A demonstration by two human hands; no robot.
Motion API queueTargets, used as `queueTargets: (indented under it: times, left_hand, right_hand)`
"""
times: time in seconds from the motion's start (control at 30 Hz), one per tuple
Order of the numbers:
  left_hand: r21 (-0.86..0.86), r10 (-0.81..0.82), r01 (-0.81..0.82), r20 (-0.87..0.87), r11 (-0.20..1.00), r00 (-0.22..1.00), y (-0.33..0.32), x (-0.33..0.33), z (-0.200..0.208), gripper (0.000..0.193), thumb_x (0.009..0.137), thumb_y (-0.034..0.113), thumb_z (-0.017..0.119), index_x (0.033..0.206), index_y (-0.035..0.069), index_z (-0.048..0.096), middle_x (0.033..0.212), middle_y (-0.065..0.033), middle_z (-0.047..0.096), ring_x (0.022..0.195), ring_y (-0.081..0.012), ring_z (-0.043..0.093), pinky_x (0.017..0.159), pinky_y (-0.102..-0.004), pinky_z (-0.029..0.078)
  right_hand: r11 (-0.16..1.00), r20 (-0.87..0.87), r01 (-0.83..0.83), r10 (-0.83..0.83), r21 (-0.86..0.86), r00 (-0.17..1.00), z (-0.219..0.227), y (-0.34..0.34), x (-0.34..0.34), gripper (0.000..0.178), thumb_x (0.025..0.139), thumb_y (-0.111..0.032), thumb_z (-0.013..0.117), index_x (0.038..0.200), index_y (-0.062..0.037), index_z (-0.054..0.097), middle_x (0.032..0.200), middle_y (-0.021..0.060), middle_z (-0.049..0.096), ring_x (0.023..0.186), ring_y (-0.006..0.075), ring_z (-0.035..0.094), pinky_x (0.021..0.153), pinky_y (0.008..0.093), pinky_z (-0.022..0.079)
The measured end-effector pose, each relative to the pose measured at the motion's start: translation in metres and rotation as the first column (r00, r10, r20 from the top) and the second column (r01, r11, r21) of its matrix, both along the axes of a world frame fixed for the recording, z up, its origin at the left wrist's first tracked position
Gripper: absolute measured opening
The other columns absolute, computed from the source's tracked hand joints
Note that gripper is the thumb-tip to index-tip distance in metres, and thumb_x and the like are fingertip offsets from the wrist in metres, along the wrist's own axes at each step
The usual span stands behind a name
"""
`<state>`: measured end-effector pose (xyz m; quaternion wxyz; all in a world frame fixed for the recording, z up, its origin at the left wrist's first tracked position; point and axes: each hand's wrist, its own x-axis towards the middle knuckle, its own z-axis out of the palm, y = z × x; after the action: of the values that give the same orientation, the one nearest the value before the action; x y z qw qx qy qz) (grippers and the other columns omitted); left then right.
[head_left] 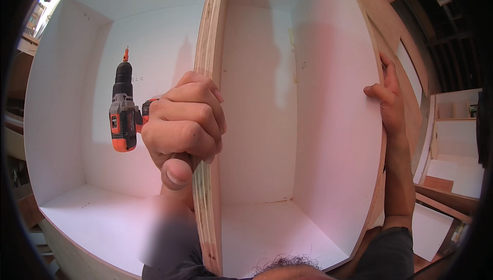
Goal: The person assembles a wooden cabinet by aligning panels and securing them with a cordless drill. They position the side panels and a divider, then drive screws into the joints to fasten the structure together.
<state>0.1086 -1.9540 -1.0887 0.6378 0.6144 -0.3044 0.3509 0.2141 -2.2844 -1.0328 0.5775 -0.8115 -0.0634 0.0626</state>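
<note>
A white cabinet carcass (61,100) lies open toward me, split by an upright plywood divider (208,218). My left hand (185,126) is clenched at the divider's front edge, fingers lying across the plywood and thumb pointing down. An orange and black cordless drill (122,113) sticks out to the left of that fist, its bit pointing up inside the left compartment; its handle disappears into the fist. My right hand (387,103) grips the front edge of the cabinet's right side panel (334,126), fingers hooked over it.
Both compartments hold nothing else. More white panels and cabinet parts (452,141) stand at the right, with brown wooden boards (436,198) below them. Dark roof beams show at the upper right. A bright opening shows at the upper left.
</note>
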Motion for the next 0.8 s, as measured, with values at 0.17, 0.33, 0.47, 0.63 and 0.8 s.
queueTargets:
  times: [0.17, 0.33, 0.47, 0.63, 0.8]
  left_hand:
    - [-0.008, 0.007, -0.007, -0.001, 1.000, 1.000, -0.0007, -0.0002, -0.0004, 0.076, 0.097, 0.075, 0.045, 0.053, 0.013, 0.045, 0.048, 0.0042, 0.047, 0.050, -0.0152, 0.051, 0.067, -0.0358, 0.045]
    - [-0.014, 0.013, -0.013, -0.002, 1.000, 1.000, -0.0016, -0.0001, 0.0001, 0.076, 0.096, 0.075, 0.046, 0.053, 0.013, 0.045, 0.048, 0.0041, 0.047, 0.050, -0.0152, 0.051, 0.067, -0.0360, 0.045]
    - [0.005, 0.004, -0.004, 0.004, 1.000, 1.000, 0.0003, -0.0002, 0.0001, 0.076, 0.096, 0.075, 0.046, 0.053, 0.013, 0.045, 0.048, 0.0041, 0.047, 0.050, -0.0152, 0.052, 0.067, -0.0360, 0.045]
    - [-0.003, -0.009, 0.009, 0.005, 1.000, 1.000, 0.0004, 0.0010, -0.0007, 0.075, 0.096, 0.075, 0.046, 0.053, 0.013, 0.046, 0.048, 0.0043, 0.048, 0.051, -0.0152, 0.052, 0.067, -0.0360, 0.045]
    - [0.002, -0.001, 0.001, 0.003, 1.000, 1.000, 0.0007, -0.0004, -0.0004, 0.075, 0.096, 0.074, 0.046, 0.053, 0.014, 0.046, 0.048, 0.0043, 0.048, 0.051, -0.0151, 0.052, 0.067, -0.0359, 0.045]
  right_hand:
    - [1.000, 0.008, -0.001, 0.001, -0.025, 1.000, 0.0002, -0.0007, 0.0006, 0.085, 0.074, -0.005, 0.055, 0.154, 0.0049, 0.026, 0.146, 0.0227, 0.041, 0.129, 0.0263, 0.049, 0.109, 0.0331, 0.040]
    - [1.000, 0.017, 0.001, -0.001, -0.015, 1.000, -0.0003, -0.0018, 0.0005, 0.085, 0.074, -0.005, 0.055, 0.154, 0.0049, 0.026, 0.147, 0.0231, 0.041, 0.130, 0.0263, 0.049, 0.109, 0.0330, 0.040]
    - [1.000, 0.009, -0.004, 0.004, 0.002, 1.000, -0.0018, 0.0005, 0.0005, 0.085, 0.074, -0.005, 0.055, 0.154, 0.0049, 0.026, 0.146, 0.0226, 0.041, 0.130, 0.0260, 0.049, 0.108, 0.0329, 0.040]
    - [1.000, 0.009, 0.002, -0.002, -0.001, 1.000, 0.0006, -0.0010, 0.0000, 0.084, 0.074, -0.005, 0.055, 0.153, 0.0050, 0.027, 0.143, 0.0214, 0.042, 0.128, 0.0251, 0.049, 0.108, 0.0327, 0.041]
    - [1.000, 0.019, -0.012, 0.012, 0.012, 1.000, -0.0032, -0.0021, 0.0027, 0.084, 0.074, -0.005, 0.055, 0.152, 0.0046, 0.029, 0.143, 0.0211, 0.043, 0.128, 0.0249, 0.049, 0.108, 0.0328, 0.041]
